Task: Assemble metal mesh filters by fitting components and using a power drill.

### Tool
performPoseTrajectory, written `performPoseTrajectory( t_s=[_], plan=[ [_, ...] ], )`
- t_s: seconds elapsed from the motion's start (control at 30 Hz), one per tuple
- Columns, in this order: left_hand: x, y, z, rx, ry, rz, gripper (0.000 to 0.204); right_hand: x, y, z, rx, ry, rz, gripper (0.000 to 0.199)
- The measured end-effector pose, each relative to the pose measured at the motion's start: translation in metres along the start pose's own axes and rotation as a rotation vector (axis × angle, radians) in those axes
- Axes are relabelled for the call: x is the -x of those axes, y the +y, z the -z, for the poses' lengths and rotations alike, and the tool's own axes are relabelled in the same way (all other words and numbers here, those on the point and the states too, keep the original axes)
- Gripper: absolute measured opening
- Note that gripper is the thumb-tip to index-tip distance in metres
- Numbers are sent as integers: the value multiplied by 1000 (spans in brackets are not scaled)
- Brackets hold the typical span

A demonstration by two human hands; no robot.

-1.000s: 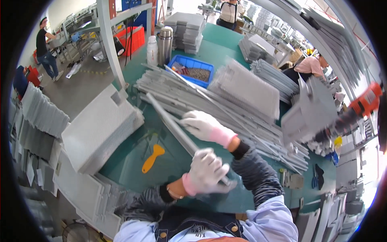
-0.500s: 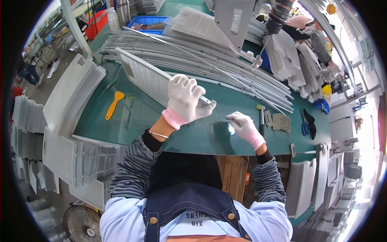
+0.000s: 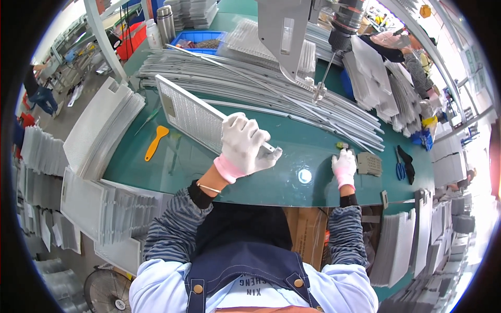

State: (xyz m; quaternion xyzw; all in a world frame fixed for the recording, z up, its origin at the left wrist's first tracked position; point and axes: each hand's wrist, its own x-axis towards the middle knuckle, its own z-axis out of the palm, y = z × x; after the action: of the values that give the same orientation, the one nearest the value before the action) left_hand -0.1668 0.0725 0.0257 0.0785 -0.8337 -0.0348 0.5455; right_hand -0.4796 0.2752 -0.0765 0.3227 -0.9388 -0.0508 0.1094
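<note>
The left hand [image 3: 242, 146], in a white glove, is clenched around the near end of a flat metal mesh panel [image 3: 195, 117], its grip holding the panel's frame edge. The panel lies slanted on the green tabletop [image 3: 292, 177], running away toward the upper left, just in front of a long pile of metal strips [image 3: 261, 86]. The right hand [image 3: 344, 166], also gloved, rests on the tabletop well apart from the panel, fingers down beside a small grey metal plate [image 3: 369, 164]; I cannot tell whether its grip holds anything. An orange scraper [image 3: 155, 142] lies left of the panel.
</note>
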Motion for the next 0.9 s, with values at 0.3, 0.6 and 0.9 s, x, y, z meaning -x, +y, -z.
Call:
performPoseTrajectory(
  t_s=[0.3,0.6,0.9],
  plan=[
    [9,0,7,-3,105,-26,29,-26,15,-29,-132,-14,-328,23],
    [11,-1,7,-56,85,-4,30,42,-75,177,-1315,-286,414,30],
    [4,-3,-5,-5,70,-36,31,56,-102,252,-539,58,1027,37]
  ],
)
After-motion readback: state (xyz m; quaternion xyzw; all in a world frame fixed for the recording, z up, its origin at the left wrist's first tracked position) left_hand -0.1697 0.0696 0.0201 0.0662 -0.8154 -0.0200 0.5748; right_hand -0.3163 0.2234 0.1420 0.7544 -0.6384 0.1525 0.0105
